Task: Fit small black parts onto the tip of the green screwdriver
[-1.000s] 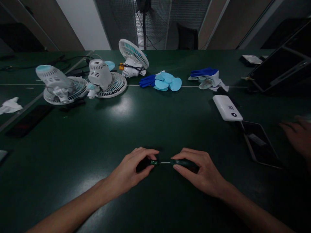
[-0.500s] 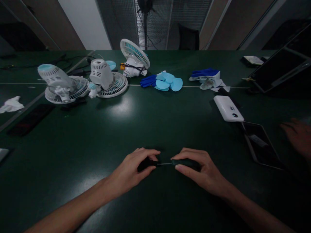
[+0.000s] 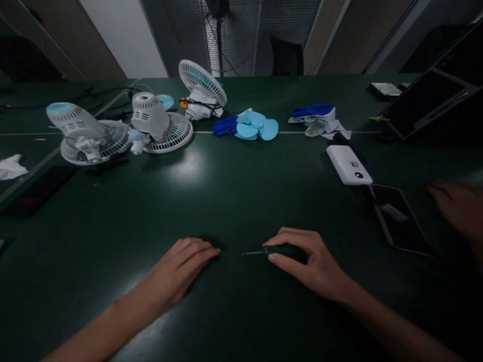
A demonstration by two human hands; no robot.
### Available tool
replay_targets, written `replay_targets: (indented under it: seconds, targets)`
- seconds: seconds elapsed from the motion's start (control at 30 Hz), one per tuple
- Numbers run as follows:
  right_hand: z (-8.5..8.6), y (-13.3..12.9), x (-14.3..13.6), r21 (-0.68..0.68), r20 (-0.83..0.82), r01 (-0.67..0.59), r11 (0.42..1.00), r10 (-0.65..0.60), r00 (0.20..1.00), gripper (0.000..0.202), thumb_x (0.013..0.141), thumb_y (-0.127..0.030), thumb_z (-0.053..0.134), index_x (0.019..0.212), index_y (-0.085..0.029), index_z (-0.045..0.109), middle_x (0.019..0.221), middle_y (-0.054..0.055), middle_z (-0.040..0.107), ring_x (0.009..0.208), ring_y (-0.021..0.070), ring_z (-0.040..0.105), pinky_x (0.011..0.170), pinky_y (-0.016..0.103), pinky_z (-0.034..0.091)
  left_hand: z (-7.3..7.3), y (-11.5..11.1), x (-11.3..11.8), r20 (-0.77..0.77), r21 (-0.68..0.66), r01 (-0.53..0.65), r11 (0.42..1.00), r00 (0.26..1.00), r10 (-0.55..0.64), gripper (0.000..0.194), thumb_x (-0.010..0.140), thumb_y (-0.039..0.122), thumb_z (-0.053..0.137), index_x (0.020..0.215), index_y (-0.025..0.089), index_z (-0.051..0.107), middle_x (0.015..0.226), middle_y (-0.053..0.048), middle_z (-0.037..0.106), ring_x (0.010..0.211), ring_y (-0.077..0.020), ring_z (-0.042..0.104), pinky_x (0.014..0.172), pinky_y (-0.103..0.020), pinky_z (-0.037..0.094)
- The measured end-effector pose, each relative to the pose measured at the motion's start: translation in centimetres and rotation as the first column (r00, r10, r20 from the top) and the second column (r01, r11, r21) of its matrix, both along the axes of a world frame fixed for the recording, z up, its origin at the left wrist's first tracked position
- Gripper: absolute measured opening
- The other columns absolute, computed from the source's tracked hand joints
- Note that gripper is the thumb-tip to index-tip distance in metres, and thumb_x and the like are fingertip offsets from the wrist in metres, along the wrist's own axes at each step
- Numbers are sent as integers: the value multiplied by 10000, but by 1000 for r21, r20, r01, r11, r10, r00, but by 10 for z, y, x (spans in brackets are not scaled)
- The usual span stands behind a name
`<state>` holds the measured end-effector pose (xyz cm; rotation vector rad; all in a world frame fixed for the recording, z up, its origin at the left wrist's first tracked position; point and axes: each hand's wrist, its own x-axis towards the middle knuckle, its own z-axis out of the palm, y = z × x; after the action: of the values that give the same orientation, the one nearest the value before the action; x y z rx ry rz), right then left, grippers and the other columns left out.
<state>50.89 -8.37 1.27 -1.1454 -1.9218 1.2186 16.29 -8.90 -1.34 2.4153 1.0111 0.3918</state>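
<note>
My right hand (image 3: 311,261) is wrapped round the dark handle of a screwdriver (image 3: 286,250), whose thin metal shaft points left, low over the green table (image 3: 234,201). To its left, my left hand (image 3: 190,264) rests palm down with its fingers closed together. A dark thing shows faintly behind its fingers, too hidden to make out. The screwdriver's tip is apart from my left hand.
White fans (image 3: 158,123) lie at the back left. A light blue fan blade (image 3: 257,125) is on blue gloves, with more gloves (image 3: 317,120) beyond. A white power bank (image 3: 349,165) and phone (image 3: 398,216) lie right, near another person's hand (image 3: 458,206).
My left hand has moved left, away from the screwdriver's shaft, and turned palm down. The right hand still grips the handle. The view has shifted slightly.
</note>
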Motion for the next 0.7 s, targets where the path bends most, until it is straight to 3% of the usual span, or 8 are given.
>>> replay_targets:
  seconds: [0.1, 0.17, 0.27, 0.4, 0.57, 0.7]
  targets:
    - [-1, -1, 1, -19, -1, -4, 1000, 4, 1000, 164, 987, -292, 665, 1096, -221, 764, 938, 38, 730, 814, 184, 685, 698, 304, 514, 2, 33, -53, -72, 50, -298, 953, 951, 301, 376, 1020, 340, 494, 1374, 282, 606, 1326, -98, 640, 1211, -275, 601, 1057, -411, 487]
    - [-1, -1, 1, -25, 13, 2, 1000, -1, 1000, 163, 989, -292, 665, 1098, -223, 766, 937, 38, 726, 819, 186, 682, 694, 304, 511, 8, 56, -92, -111, 89, -491, 867, 860, 499, 403, 1008, 426, 498, 1345, 238, 615, 1347, -100, 615, 1221, -287, 594, 1083, -420, 468]
    - [-1, -2, 1, -17, 30, 7, 1000, -7, 1000, 160, 986, -282, 665, 1094, -222, 766, 935, 39, 725, 826, 191, 682, 703, 312, 510, 17, 79, -144, -160, 150, -646, 748, 731, 663, 450, 997, 454, 502, 1366, 209, 580, 1379, -72, 585, 1173, -266, 613, 1022, -370, 495]
    - [-2, -2, 1, -11, 22, -4, 1000, 4, 1000, 159, 991, -281, 659, 1101, -225, 759, 938, 38, 728, 831, 192, 685, 710, 320, 513, 19, 83, -186, -186, 193, -744, 640, 613, 768, 470, 971, 473, 515, 1372, 232, 554, 1373, -23, 597, 1062, -220, 645, 922, -296, 517]
    - [-2, -2, 1, 0, 21, -11, 1000, 11, 1000, 146, 991, -284, 661, 1083, -230, 761, 927, 34, 729, 818, 188, 685, 716, 325, 508, 19, 79, -212, -248, 161, -793, 587, 543, 802, 657, 890, 574, 581, 1430, 204, 518, 1372, -78, 621, 1073, -260, 645, 868, -300, 524]
    - [-2, -1, 1, -15, 18, -11, 1000, 11, 1000, 146, 988, -282, 668, 1093, -231, 757, 947, 32, 727, 832, 188, 685, 720, 323, 505, 23, 73, -235, -304, 84, -818, 569, 522, 797, 691, 798, 710, 622, 1297, 232, 632, 1392, -57, 615, 1153, -292, 631, 894, -319, 518]
